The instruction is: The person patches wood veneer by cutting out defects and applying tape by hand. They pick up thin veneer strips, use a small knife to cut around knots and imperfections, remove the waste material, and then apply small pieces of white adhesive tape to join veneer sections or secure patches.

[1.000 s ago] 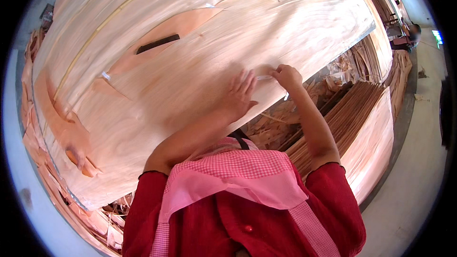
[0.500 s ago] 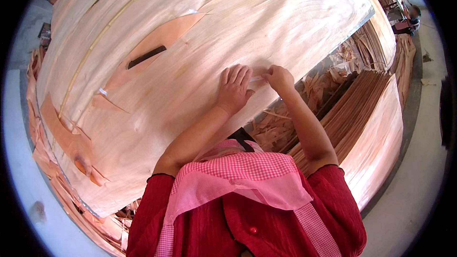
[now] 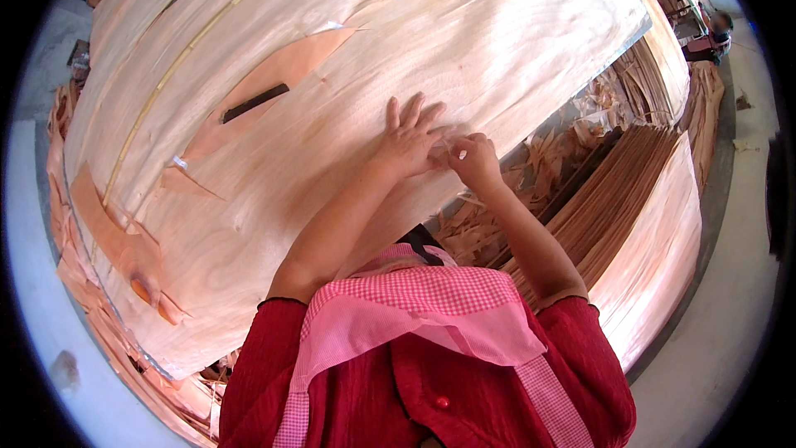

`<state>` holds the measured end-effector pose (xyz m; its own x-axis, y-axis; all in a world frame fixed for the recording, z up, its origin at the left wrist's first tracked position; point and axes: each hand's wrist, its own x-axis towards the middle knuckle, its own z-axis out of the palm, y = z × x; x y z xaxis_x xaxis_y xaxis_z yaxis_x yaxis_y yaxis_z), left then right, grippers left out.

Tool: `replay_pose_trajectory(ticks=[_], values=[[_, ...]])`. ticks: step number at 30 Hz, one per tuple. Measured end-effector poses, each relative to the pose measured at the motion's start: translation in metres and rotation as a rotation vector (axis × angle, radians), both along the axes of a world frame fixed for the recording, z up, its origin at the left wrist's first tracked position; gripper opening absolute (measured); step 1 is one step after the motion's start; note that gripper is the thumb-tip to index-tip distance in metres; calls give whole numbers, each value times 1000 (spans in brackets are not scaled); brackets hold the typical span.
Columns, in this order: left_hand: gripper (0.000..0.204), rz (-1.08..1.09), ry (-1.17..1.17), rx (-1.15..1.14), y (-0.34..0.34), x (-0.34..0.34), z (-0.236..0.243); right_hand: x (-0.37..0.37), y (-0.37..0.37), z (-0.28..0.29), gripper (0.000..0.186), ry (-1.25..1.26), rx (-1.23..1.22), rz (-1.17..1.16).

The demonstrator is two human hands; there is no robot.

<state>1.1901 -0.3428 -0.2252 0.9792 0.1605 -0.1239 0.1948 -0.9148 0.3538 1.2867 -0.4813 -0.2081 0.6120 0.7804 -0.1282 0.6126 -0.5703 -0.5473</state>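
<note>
— How is the wood sheet (image 3: 207, 257) held?
— Beneath the left hand (image 3: 410, 139), spread flat and grasping nothing, it is pressed, presumably for steadiness.
— And the right hand (image 3: 476, 161)?
— Curled over the sheet's near edge; a white scrap (image 3: 463, 154) (tape, perhaps) seems pinched there.

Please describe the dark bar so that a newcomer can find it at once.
Start with the big pale wood sheet. On it, up and left of the left hand, lies a long orange patch, with the dark bar on top. Short, narrow and nearly black, it stands out from the pale and orange wood around it.
</note>
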Motion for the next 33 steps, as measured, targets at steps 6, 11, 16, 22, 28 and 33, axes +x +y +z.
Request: replay_pose_trajectory(ticks=[6,11,16,22,28,33], values=[[71,0,13,-4,-3,4,1,-6,-31,-2,11,-19,-61,151],[60,11,-141,-126,2,-7,-4,-16,-45,51,5,588,94,-55],[40,369,-267,-1303,15,-39,10,-23,-43,95,4,947,535,68],[20,524,-583,-1919,-7,-91,109,-55,2,113,6,961,447,313],[10,640,-1125,-1048,23,-173,140,-118,65,123,12,1181,393,154],[11,878,-1169,-615,41,-253,131,-174,113,110,15,1182,-10,383]])
